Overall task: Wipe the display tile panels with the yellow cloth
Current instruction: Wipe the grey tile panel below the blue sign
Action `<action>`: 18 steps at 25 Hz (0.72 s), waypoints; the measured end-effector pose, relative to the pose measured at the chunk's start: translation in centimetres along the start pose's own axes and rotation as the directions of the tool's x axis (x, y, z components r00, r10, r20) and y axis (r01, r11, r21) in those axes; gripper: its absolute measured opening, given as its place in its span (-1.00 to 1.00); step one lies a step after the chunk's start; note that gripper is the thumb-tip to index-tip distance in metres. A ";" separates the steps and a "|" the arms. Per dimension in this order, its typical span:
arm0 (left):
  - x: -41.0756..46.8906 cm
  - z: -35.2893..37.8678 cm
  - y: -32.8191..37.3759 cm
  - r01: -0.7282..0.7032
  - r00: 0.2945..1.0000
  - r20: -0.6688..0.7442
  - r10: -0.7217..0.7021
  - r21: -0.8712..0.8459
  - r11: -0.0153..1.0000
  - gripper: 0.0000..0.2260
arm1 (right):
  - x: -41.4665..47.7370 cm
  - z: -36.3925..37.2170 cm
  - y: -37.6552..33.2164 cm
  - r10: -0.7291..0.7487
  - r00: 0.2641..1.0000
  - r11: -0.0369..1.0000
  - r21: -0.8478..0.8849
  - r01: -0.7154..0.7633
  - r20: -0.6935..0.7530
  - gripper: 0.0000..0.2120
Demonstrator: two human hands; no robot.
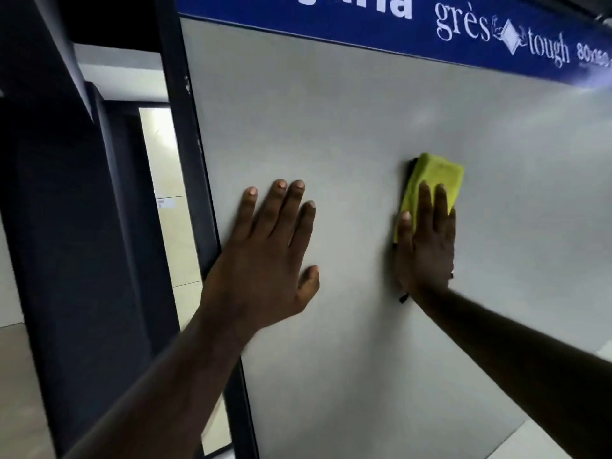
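A large grey display tile panel [347, 120] fills most of the view, standing upright in a dark frame. My left hand [270, 256] lies flat against it near its left edge, fingers straight and spread. To the right, my right hand [425, 240] presses a folded yellow cloth [433, 175] flat on the panel with straight fingers. The cloth's upper part sticks out above my fingertips; the rest is hidden under my palm.
A blue sign band [430, 24] with white lettering runs along the panel's top. The dark frame post [195, 160] borders the panel on the left, with another dark display rack [59, 193] beyond it. Pale floor tiles [20, 376] show at lower left.
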State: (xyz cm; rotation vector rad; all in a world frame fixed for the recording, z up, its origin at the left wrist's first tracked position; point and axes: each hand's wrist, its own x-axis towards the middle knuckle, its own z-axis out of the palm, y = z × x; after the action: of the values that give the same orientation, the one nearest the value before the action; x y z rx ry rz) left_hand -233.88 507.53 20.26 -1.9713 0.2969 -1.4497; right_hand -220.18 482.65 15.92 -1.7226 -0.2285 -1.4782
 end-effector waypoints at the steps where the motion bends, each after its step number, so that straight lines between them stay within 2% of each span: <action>1: -0.3 0.0 0.5 0.000 1.000 0.026 0.000 0.004 1.000 -0.21 | -1.2 0.1 0.5 -0.225 0.973 0.974 -0.024 0.226 0.045 -0.46; 2: -0.6 0.0 0.9 -0.002 0.999 0.050 0.001 0.010 1.000 -0.19 | -1.8 -0.1 2.0 -0.494 0.860 0.864 -0.039 0.502 0.129 -0.47; 3: -0.8 0.0 1.3 -0.004 0.998 0.068 0.003 0.018 1.000 -0.16 | -1.8 -0.5 3.5 -0.614 0.775 0.778 -0.048 0.626 0.150 -0.49; 4: -1.0 0.0 1.5 -0.005 0.997 0.080 0.003 0.024 1.000 -0.14 | -1.7 -1.0 4.4 -0.548 0.826 0.830 -0.042 0.557 0.129 -0.48; 5: -1.2 0.1 1.8 -0.001 0.996 0.087 -0.002 0.026 1.000 -0.12 | -1.7 -1.2 4.9 -0.312 0.948 0.950 0.003 0.312 0.066 -0.47; 6: -1.5 0.2 2.2 0.010 0.996 0.091 -0.011 0.021 1.000 -0.10 | -2.2 -1.3 4.8 -0.051 0.998 0.998 0.037 0.050 0.044 -0.45; 7: -1.7 0.3 2.8 0.028 0.995 0.095 -0.028 0.008 1.000 -0.08 | -3.6 -1.3 4.9 0.011 0.997 1.000 0.019 -0.013 0.071 -0.45; 8: -1.9 0.4 3.5 0.056 0.994 0.095 -0.055 -0.014 0.998 -0.07 | -5.7 -1.4 5.6 -0.163 0.978 0.987 0.001 0.164 0.127 -0.46; 9: -2.2 0.4 4.3 0.084 0.992 0.095 -0.080 -0.038 0.996 -0.06 | -7.7 -1.5 7.4 -0.420 0.880 0.903 0.002 0.431 0.221 -0.48; 10: -2.7 0.4 5.3 0.096 0.991 0.103 -0.089 -0.061 0.993 -0.07 | -9.1 -2.1 9.4 -0.546 0.791 0.825 0.011 0.565 0.277 -0.50; 11: -3.5 0.6 6.2 0.097 0.990 0.109 -0.088 -0.076 0.992 -0.08 | -10.1 -2.7 10.4 -0.506 0.818 0.854 0.027 0.520 0.274 -0.49; 12: -4.3 0.8 6.8 0.085 0.991 0.109 -0.076 -0.080 0.993 -0.08 | -10.7 -2.7 10.8 -0.263 0.940 0.964 0.031 0.262 0.217 -0.47; 13: -5.2 1.0 7.8 0.075 0.992 0.108 -0.064 -0.091 0.993 -0.09 | -11.3 -2.9 10.4 0.067 0.984 0.994 0.076 -0.080 0.165 -0.44; 14: -5.9 1.1 8.5 0.072 0.993 0.100 -0.061 -0.108 0.992 -0.10 | -11.8 -2.8 10.0 0.240 0.959 0.966 0.064 -0.252 0.151 -0.42; 15: -6.8 1.3 9.3 0.072 0.994 0.094 -0.060 -0.124 0.990 -0.10 | -12.8 -2.9 9.7 0.179 0.968 0.981 0.040 -0.189 0.178 -0.41; 16: -7.8 1.5 10.2 0.065 0.994 0.094 -0.052 -0.140 0.988 -0.11 | -14.2 -3.2 10.1 -0.085 0.972 0.996 0.047 0.076 0.219 -0.42; 17: -8.9 1.7 11.2 0.036 0.995 0.102 -0.020 -0.157 0.987 -0.11 | -15.4 -3.4 11.5 -0.331 0.901 0.942 0.038 0.334 0.279 -0.45; 18: -10.1 1.9 12.5 -0.012 0.992 0.122 0.033 -0.173 0.985 -0.10 | -16.0 -3.7 12.9 -0.399 0.871 0.915 0.054 0.401 0.286 -0.46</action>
State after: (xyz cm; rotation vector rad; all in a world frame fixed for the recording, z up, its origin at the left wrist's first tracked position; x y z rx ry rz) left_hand -233.27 504.28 4.44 -2.1793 0.3988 -1.3174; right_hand -219.62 477.85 -4.40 -1.9799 -0.7814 -1.4988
